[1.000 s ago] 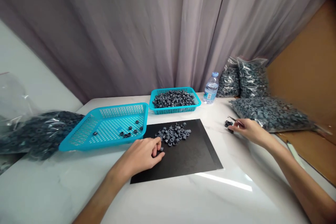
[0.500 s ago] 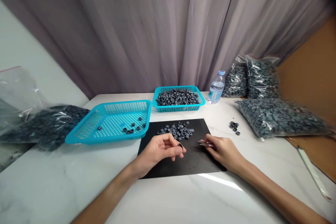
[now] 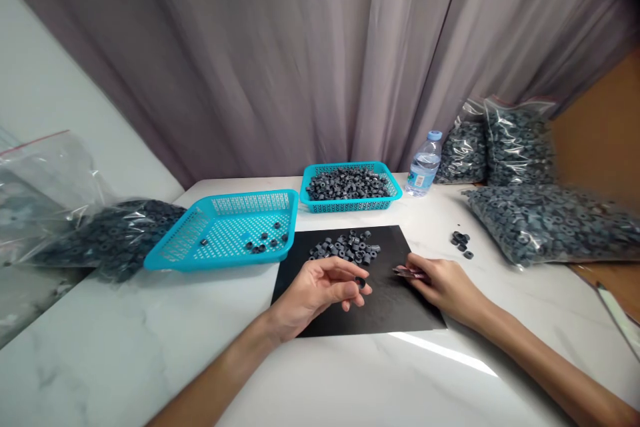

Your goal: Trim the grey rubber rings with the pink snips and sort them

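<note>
My left hand [image 3: 320,293] is over the middle of a black mat [image 3: 360,320], pinching a small black rubber-like ring [image 3: 360,283] between thumb and fingers. At the mat's right side, my right hand [image 3: 443,283] is closed around a small metal-tipped tool [image 3: 407,273] with a pinkish handle. Its tip points left, apart from the ring; the grip hides most of it, so I cannot tell its kind. Behind my left hand, a heap of small dark grey rings [image 3: 347,247] lies on the mat.
Left of the mat, a blue basket [image 3: 175,250] holds several rings; another basket [image 3: 350,206] behind is full. A water bottle [image 3: 424,163] stands at the back. Bags of rings [image 3: 545,223] are at right, one bag [image 3: 130,230] at left. Several loose rings [image 3: 460,240] lie right.
The whole view has shifted, so things appear farther right. The ring in my left hand now shows its opening more. Both hands keep their hold.
</note>
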`<state>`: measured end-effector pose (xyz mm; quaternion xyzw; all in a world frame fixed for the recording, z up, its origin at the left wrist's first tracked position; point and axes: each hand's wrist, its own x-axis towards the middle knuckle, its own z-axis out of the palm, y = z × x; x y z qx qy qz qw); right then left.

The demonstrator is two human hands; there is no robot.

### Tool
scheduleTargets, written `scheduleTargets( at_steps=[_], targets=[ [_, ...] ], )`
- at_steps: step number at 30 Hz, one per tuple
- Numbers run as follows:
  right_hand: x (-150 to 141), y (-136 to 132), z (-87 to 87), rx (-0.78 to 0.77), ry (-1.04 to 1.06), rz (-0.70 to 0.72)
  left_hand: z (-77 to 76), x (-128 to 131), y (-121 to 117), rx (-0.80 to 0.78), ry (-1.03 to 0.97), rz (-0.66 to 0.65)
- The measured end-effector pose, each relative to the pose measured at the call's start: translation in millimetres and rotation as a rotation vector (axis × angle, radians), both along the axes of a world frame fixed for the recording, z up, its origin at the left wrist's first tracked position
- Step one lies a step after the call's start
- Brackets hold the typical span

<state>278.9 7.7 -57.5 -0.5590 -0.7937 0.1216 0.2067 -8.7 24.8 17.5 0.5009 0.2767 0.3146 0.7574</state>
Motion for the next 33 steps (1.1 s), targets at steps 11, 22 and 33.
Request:
scheduleTargets(
  at_steps=[11, 22, 33],
  targets=[
    [1.4, 0.8, 2.7, -0.021, -0.015, 0.016, -0.6, -0.7, 2.8, -0.023, 0.059, 0.010],
    [1.5, 0.2, 5.6, -0.036, -0.028, 0.044, 0.2, -0.2, 2.4, -0.046, 0.077, 0.020],
    [2.3, 0.2, 9.0, -0.044, -0.039, 0.058, 0.8, 3.1, 1.1, -0.046, 0.077, 0.016]
  ],
)
